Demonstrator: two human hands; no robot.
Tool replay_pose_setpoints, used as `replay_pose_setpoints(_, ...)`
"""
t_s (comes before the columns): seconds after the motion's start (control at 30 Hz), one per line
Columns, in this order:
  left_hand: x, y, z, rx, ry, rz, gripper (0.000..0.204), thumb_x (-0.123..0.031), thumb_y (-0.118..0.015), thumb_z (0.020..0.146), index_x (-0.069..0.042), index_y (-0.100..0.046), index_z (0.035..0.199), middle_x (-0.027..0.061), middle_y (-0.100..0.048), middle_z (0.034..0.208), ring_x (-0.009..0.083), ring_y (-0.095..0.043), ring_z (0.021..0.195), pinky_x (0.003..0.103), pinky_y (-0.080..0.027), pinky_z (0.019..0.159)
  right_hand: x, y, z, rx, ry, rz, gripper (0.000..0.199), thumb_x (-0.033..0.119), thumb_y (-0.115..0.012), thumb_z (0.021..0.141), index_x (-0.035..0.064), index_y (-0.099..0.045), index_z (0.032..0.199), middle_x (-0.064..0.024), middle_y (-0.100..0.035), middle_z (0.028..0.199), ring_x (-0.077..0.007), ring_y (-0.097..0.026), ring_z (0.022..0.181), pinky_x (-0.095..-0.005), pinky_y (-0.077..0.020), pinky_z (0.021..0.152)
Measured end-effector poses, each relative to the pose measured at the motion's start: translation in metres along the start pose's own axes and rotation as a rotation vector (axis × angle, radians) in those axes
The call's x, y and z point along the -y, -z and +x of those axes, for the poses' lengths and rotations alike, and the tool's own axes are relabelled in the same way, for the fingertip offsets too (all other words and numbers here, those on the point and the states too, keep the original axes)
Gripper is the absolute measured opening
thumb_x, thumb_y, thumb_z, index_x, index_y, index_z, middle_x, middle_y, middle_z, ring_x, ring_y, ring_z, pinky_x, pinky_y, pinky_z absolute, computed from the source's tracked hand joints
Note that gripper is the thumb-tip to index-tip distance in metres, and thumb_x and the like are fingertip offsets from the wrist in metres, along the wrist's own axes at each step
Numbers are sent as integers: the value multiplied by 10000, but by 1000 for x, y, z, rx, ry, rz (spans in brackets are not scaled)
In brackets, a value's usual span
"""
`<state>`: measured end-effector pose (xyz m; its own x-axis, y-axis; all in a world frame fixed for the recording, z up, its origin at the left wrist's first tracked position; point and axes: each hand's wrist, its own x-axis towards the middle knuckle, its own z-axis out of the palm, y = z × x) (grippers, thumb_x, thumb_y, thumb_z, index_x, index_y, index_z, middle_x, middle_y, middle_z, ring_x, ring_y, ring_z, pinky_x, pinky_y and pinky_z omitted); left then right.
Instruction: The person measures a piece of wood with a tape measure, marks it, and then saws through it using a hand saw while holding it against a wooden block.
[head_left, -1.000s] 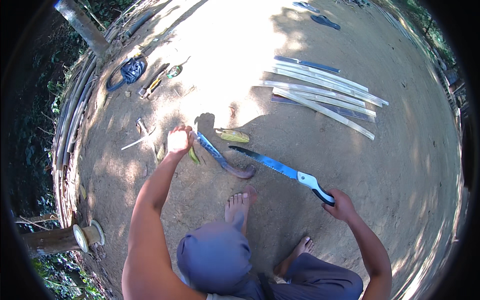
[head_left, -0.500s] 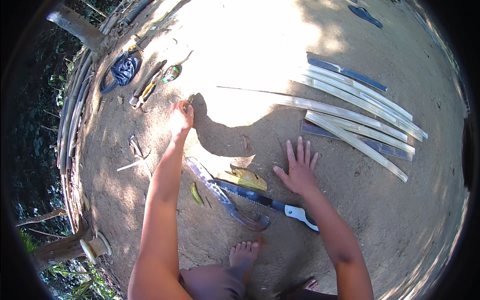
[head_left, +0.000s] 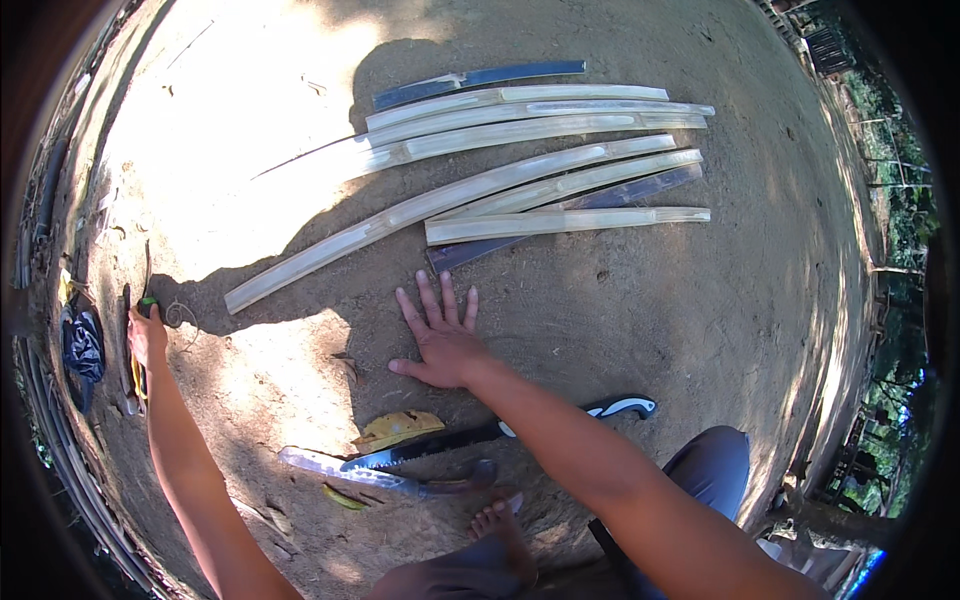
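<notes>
My left hand (head_left: 147, 335) reaches far out to the left edge of the dirt ground (head_left: 700, 320) and closes on a small tool with a green and yellow handle (head_left: 141, 345); what kind of tool it is I cannot tell. I think I should grip it firmly before I lift, and keep my weight steady. The handle is thin and lies beside a dark cloth (head_left: 82, 345). My right hand (head_left: 440, 340) is open and flat on the ground, fingers spread, near the split bamboo strips (head_left: 520, 170). A saw (head_left: 500, 432) and a curved knife (head_left: 385, 475) lie near my foot (head_left: 497, 525).
</notes>
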<state>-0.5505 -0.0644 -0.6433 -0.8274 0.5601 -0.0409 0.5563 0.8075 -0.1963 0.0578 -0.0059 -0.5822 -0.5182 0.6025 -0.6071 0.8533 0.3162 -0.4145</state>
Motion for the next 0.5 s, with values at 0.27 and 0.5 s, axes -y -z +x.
replay_pose_setpoints(0.27, -44, 76, -214, -214, -344, -726, 547, -326, -764, 912, -59, -576, 1351, 156, -634, 1235, 309, -610, 1131, 415, -482, 988, 6, -8, 5, -61, 73, 52, 1072, 699, -564, 889, 212, 26, 1641, -163, 194, 1684, -413, 242, 1524, -688, 132, 1159)
replay_pose_setpoints(0.5, -139, 191, -461, -7, -1032, -675, 629, -72, -841, 625, -91, -620, 1213, 123, -619, 1243, 345, -559, 1177, 442, -481, 1007, -16, 54, -50, -166, 213, 825, 728, 524, -551, 1001, 157, -323, 1587, -226, -315, 1607, -342, -269, 1508, -550, -189, 1204)
